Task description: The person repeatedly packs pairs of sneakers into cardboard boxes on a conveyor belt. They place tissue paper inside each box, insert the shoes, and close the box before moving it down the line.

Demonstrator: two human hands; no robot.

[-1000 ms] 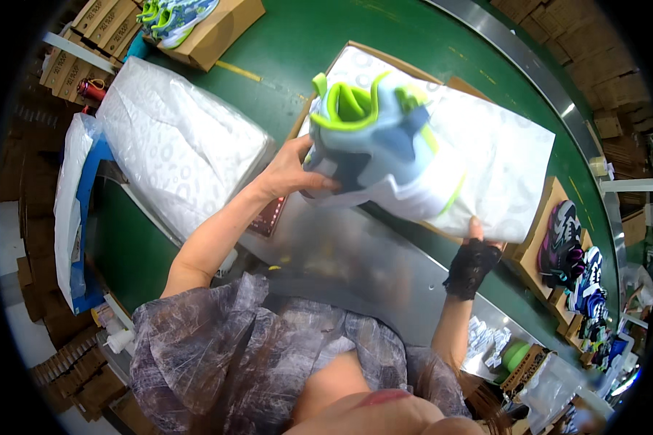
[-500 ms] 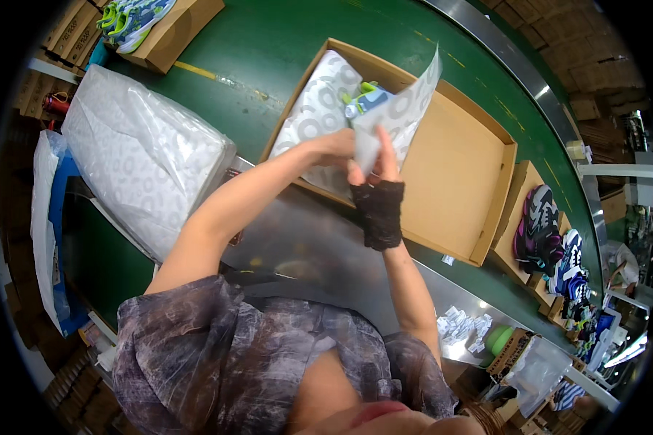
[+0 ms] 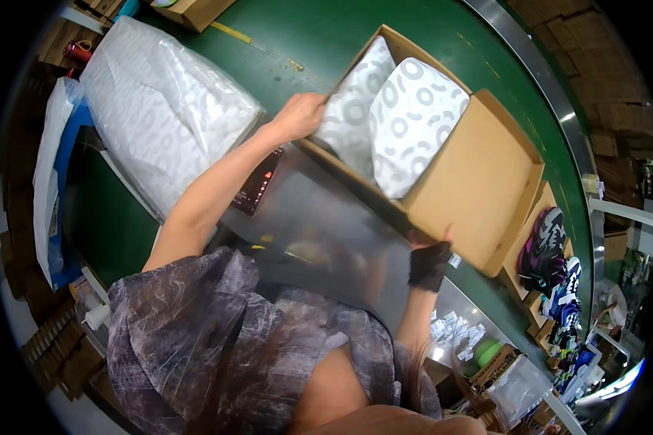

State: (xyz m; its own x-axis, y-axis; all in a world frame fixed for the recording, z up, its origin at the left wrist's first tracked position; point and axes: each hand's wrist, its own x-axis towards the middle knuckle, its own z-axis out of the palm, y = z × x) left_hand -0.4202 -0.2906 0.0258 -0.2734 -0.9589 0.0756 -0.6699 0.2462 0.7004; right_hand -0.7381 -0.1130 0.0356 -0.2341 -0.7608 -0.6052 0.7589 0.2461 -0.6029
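An open brown cardboard shoebox (image 3: 357, 167) lies tilted on the green work surface, its hinged lid (image 3: 463, 185) folded back to the right. White tissue paper (image 3: 421, 109) with grey rings is folded over the box's contents, and the shoes seen earlier are hidden beneath it. My left hand (image 3: 302, 116) grips the box's left side, fingers curled at the edge. Down at the lid's near edge is my right hand (image 3: 432, 245), in a dark fingerless glove. Its thumb points up against the edge; the other fingers are blurred and partly hidden below it.
A plastic-covered stack of ring-patterned paper (image 3: 170, 101) stands at left. A phone with a lit screen (image 3: 257, 185) lies by my left forearm. Dark sneakers (image 3: 544, 243) and other shoes line the right. Small white packets (image 3: 453, 333) lie in a pile near a green round thing (image 3: 487, 352).
The lifted tissue flap is now folded down over the blue-green shoe. My left hand moved to the box's left side, my right hand down to the lid's near edge. The view has shifted.
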